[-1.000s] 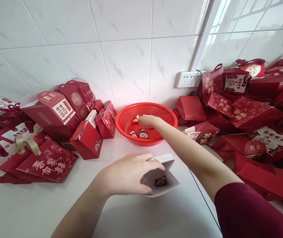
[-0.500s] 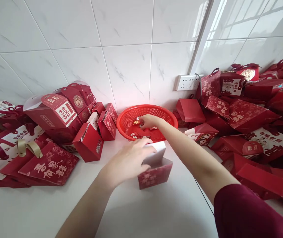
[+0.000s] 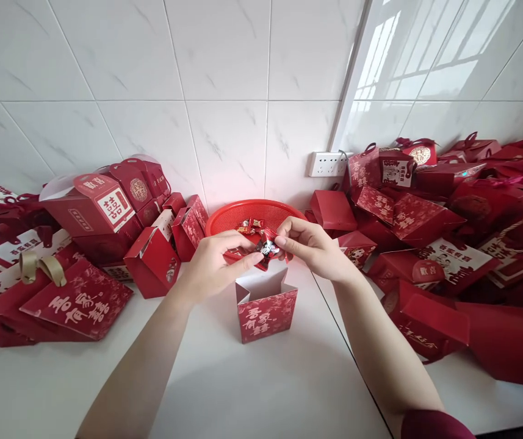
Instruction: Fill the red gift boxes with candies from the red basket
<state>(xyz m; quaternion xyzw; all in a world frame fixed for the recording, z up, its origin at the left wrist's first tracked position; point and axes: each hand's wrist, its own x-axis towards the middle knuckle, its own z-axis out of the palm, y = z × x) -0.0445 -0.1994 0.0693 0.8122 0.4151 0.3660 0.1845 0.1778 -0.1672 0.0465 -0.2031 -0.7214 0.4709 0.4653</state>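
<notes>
Both my hands hold a wrapped candy (image 3: pixel 269 247) in a red, white and dark wrapper. My left hand (image 3: pixel 220 259) pinches its left side between thumb and fingers. On the other side, the fingers of my right hand (image 3: pixel 309 244) are closed on it. Just below stands a red gift box (image 3: pixel 266 310) with pale lettering, upright on the white table, its top open. Behind my hands sits a red perforated plastic basket (image 3: pixel 261 209); several wrapped candies (image 3: pixel 249 227) lie in it, partly hidden by my fingers.
On the left are several red gift boxes and bags (image 3: pixel 82 299), some with ribbons. A larger heap of red boxes (image 3: pixel 426 268) covers the right side. A socket strip (image 3: pixel 329 164) is fixed to the tiled wall. A dark seam (image 3: pixel 348 350) crosses the white table.
My right hand has come back out of the basket with candy. The left hand has left the box's rim and joined it above the box. The view has shifted somewhat to the right.
</notes>
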